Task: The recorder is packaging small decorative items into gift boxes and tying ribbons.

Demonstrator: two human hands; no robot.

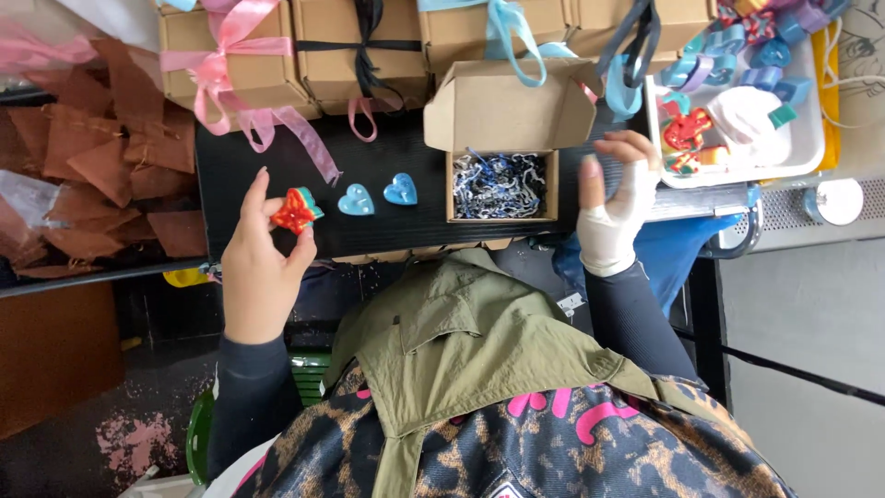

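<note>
Left hand (263, 263) pinches a red star (295, 212) at centre left; right hand (613, 207), half open and empty, beside open box (502, 152)

Seen from above, the person's bare left hand (263, 254) is raised with fingers pinched together, dark sleeve to the wrist. Their right hand (613, 198), wrapped in a pale fingerless covering, reaches forward, fingers loosely curled.

A black wood-grain counter (415, 235) stands over a dark, pink-stained floor (138, 433); a pale grey wall surface (802, 314) lies alongside, evenly lit.
</note>
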